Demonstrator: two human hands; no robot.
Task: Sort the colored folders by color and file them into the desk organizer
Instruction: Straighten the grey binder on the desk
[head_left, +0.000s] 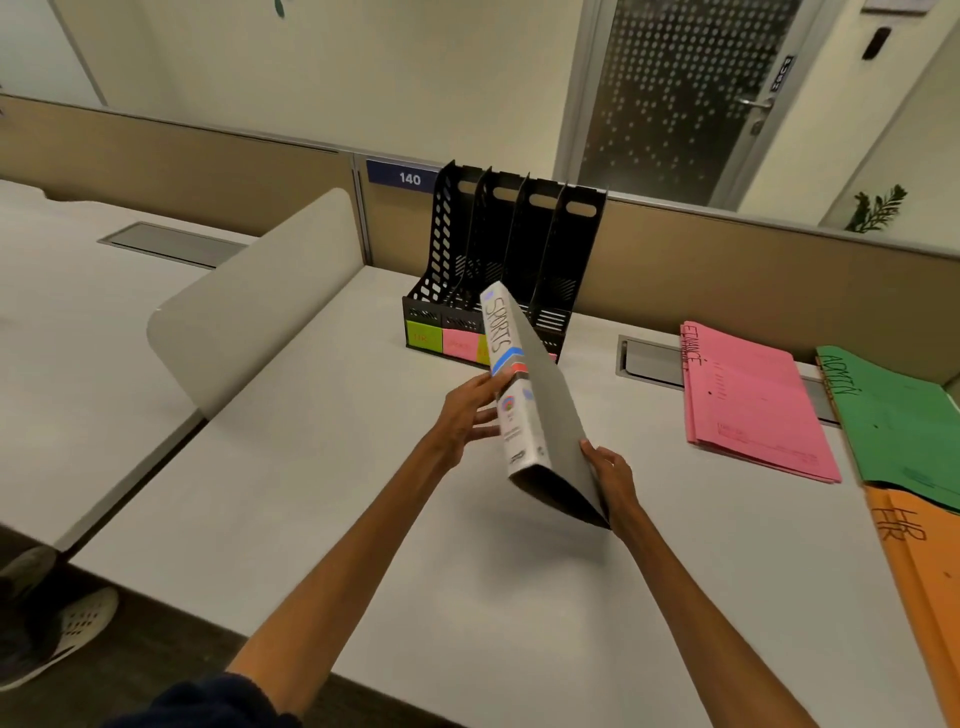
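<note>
A grey binder with "SPORTS" written on its white spine is held tilted above the desk, its far end pointing at the black desk organizer. My left hand touches the spine side with nearly straight fingers. My right hand grips the binder's near right edge. The organizer has several upright slots with coloured labels on its front, a green one and a pink one; other labels are hidden behind the binder. Pink folders, a green folder and orange folders lie at the right.
A rounded beige divider panel stands to the left of the organizer. A tan partition wall runs behind the desk. A metal cable hatch sits beside the pink folders. Someone's shoes show at the lower left.
</note>
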